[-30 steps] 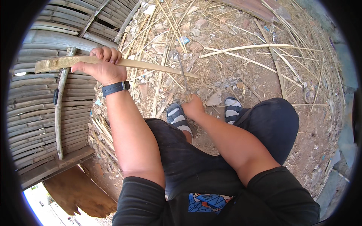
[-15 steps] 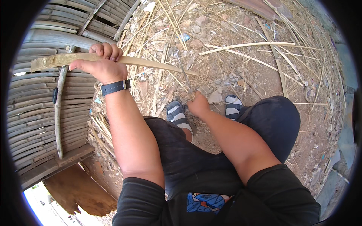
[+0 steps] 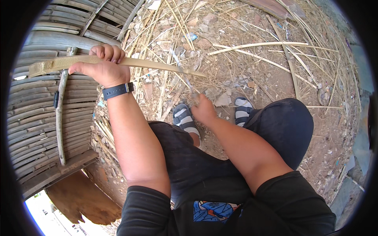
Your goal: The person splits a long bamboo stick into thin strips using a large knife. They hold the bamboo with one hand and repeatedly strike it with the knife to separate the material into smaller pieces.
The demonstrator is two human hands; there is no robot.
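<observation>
A long, pale bamboo strip (image 3: 151, 64) lies across my left hand (image 3: 104, 69), its broad end out to the left and its thin end over the ground ahead of me. The fingers curl over the strip and the thumb stretches along it. My right hand (image 3: 204, 110) is closed in a fist around the handle of a knife (image 3: 176, 59). The narrow blade points away from me and crosses the strip near its thin end. Motion smears the blade, so I cannot tell whether its edge touches the bamboo.
A slatted bamboo wall (image 3: 47, 118) with an upright pole (image 3: 61, 118) stands at my left. Loose bamboo strips (image 3: 260, 46), shavings and stones litter the dirt ground. My sandalled feet (image 3: 185, 120) are below my hands. A rusty brown sheet (image 3: 86, 198) is at the lower left.
My left hand and the bamboo strip have shifted slightly left. The right hand has moved a little left, and the knife blade has swung leftward and now looks blurred.
</observation>
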